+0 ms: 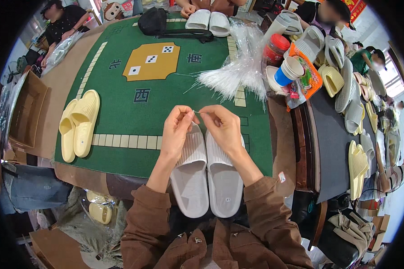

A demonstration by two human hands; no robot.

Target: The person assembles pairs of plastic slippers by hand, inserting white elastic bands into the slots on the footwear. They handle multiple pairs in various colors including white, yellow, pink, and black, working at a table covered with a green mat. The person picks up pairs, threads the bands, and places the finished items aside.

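Both hands meet over the toe ends of a pair of grey slide slippers (191, 188), which stand side by side at the table's near edge. My left hand (177, 127) pinches one end of a thin whitish plastic strand (195, 112) between thumb and fingers. My right hand (223, 127) pinches the same strand from the other side, the fingertips almost touching. How the strand runs below the fingers is hidden by the hands. A bundle of clear plastic strands (238, 78) lies spread on the green mat (134, 119) beyond my right hand.
A cream pair of slides (85, 119) lies at the mat's left. Paper cups (288, 71), a red-lidded jar (277, 45) and an orange packet (310, 74) crowd the right corner. Across the table a person's hand (187, 10) is near another grey pair (208, 21). More slippers cover the dark table (327, 143).
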